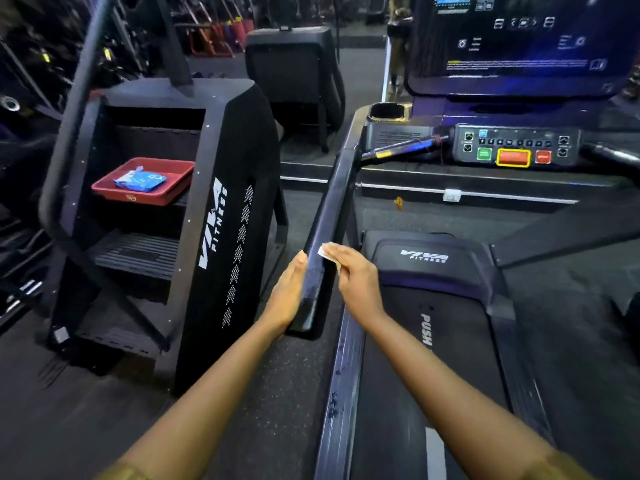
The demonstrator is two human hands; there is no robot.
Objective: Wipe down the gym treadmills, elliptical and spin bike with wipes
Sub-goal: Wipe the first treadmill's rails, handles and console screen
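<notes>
The treadmill handrail (330, 233) is steadied by the flat, straight-fingered left hand (289, 294); the right hand (353, 275), pinching the wipe (325, 251), should press firmly along its full length.

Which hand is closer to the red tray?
Left. The left hand rests against the handrail on the side toward the red tray; the right hand holds a wipe on its far side.

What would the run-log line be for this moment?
wiping treadmill handrail | right hand holds wipe against handrail | left hand flat against handrail | wipe pack in red tray
</notes>
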